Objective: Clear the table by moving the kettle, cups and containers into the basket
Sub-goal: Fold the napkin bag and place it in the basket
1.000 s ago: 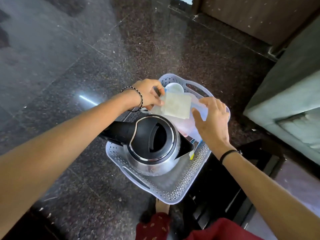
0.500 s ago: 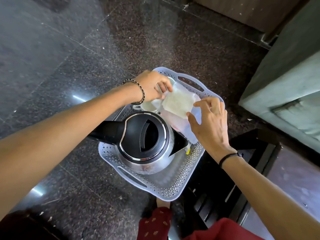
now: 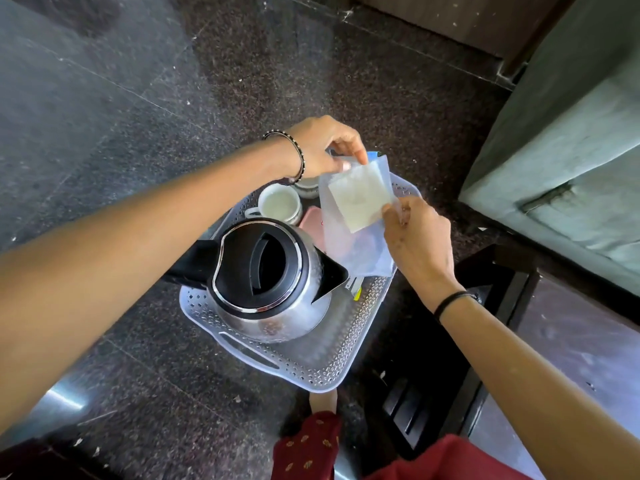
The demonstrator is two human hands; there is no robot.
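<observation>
— Dark speckled stone floor [image 3: 145, 109] fills the view. What sits on it?

— A pale perforated plastic basket [image 3: 332, 355] with slot handles. Inside stands a steel kettle [image 3: 277, 289] with a black lid, black handle and black spout. Beyond it are a white cup [image 3: 278, 204], a second cup [image 3: 308, 188] partly hidden by the wrist, and a pink thing [image 3: 311, 218] I cannot identify.

— And the hands?

— Both hold a translucent plastic pouch [image 3: 356, 237], with a white square packet [image 3: 358, 197] inside, above the basket's far right side. The left hand [image 3: 320, 150] pinches its top edge between thumb and fingers; the right hand [image 3: 419, 237] has fingers closed on its right edge.

— Anything else?

— A dark table [image 3: 485, 323] on the right, red clothing [image 3: 311, 452] below.
</observation>
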